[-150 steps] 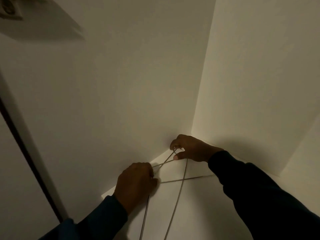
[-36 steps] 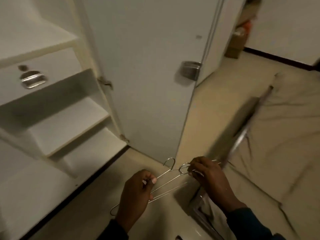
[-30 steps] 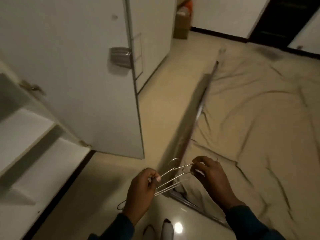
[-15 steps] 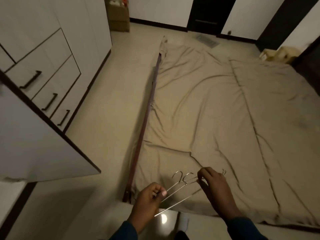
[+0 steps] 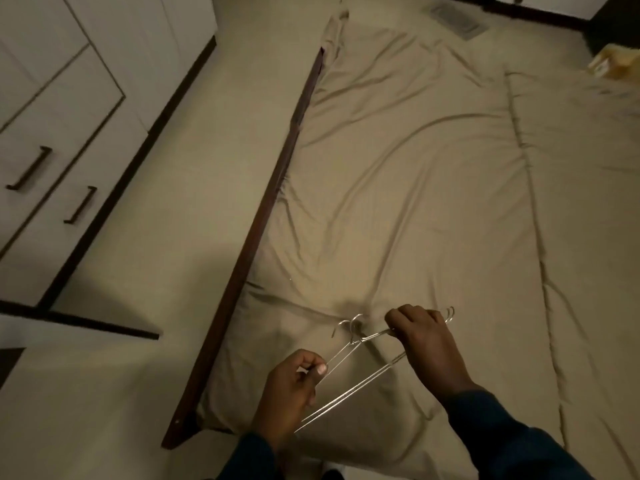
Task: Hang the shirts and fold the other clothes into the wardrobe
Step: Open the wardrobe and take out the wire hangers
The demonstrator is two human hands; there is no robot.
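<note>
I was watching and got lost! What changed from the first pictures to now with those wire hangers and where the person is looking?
The person turned away from the wardrobe corner, past its open door and shelves, and now faces the bed. The wire hangers came along, lifted off the white shelf to above the bed's near corner. Unchanged: the left hand and right hand both still grip the hangers.

Both arms reached forward from the bottom of the view, each in a dark long sleeve ending at the wrist. The left hand (image 5: 294, 386) was low and near the body, back facing up, fingers curled and thumb pressed against the forefinger in a pinch on thin wire. The right hand (image 5: 420, 336) was further forward, knuckles up, fingers curled down around wire. The two hands were apart, with neither touching the other.
</note>
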